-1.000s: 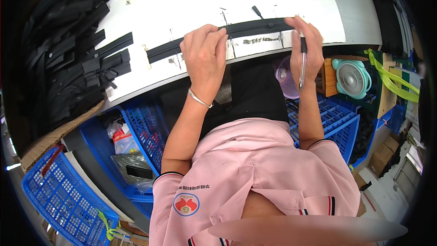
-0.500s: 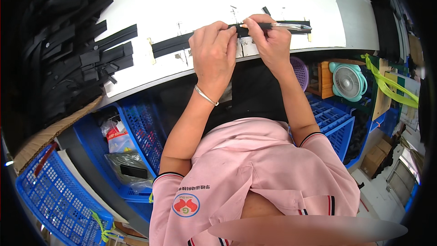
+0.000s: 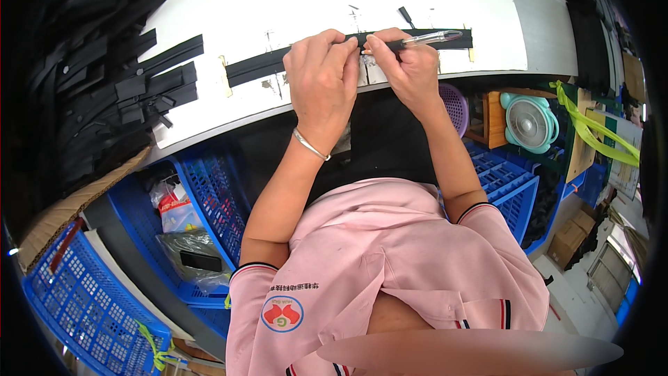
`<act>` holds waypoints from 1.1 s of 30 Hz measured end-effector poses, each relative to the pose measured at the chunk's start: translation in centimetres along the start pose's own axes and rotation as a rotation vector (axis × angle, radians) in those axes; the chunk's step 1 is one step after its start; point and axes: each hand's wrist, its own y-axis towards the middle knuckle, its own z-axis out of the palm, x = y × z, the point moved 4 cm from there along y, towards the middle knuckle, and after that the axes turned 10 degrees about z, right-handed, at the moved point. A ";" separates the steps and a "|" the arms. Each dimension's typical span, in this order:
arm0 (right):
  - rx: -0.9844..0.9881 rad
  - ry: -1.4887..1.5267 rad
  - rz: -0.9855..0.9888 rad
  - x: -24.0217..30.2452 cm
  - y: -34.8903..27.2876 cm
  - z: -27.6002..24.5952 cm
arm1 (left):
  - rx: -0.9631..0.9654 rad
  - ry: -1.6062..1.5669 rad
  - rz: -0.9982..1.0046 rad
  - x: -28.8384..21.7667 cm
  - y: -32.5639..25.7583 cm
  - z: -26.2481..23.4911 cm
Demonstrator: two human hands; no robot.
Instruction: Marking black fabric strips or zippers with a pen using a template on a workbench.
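In the head view, the left hand [image 3: 321, 73] is on a long black strip [image 3: 254, 68]; I can't tell if it pinches. The right hand [image 3: 412, 69] holds a pen [image 3: 421, 39]. The strip pokes out left and right of them on the desk [image 3: 550, 45].

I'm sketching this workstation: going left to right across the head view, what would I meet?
Pile of flat black strips, bare left hand, bare right hand, purple plastic basket, turquoise round fan, yellow-green ribbon.
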 end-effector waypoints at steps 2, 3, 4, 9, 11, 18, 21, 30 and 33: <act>0.069 -0.112 0.026 0.3 0.0 0.0 | 0.001 0.003 -0.003 0.0 0.0 -0.1; 0.068 -0.112 0.027 0.2 0.0 0.0 | 0.002 0.003 -0.005 0.0 0.0 0.0; 0.062 -0.105 0.018 0.1 0.0 0.0 | 0.003 0.001 -0.004 0.0 0.0 0.0; 0.059 -0.122 -0.014 0.1 -0.1 0.0 | -0.004 0.009 0.000 0.0 -0.1 0.0; 0.070 -0.138 -0.010 0.0 -0.2 0.1 | -0.006 0.006 -0.004 0.0 -0.2 0.1; -0.013 0.236 0.157 -1.3 -0.1 -0.1 | 0.004 -0.001 -0.008 -0.1 0.1 0.0; -0.023 0.146 0.104 -0.9 -0.1 0.1 | 0.003 0.012 0.001 0.0 0.1 0.0; -0.020 0.206 0.139 0.0 -0.9 -2.5 | 0.041 0.033 0.013 -0.4 0.1 -0.1; -0.154 0.303 0.223 -1.0 -0.1 -6.2 | 0.048 0.049 0.031 -0.5 0.2 -0.2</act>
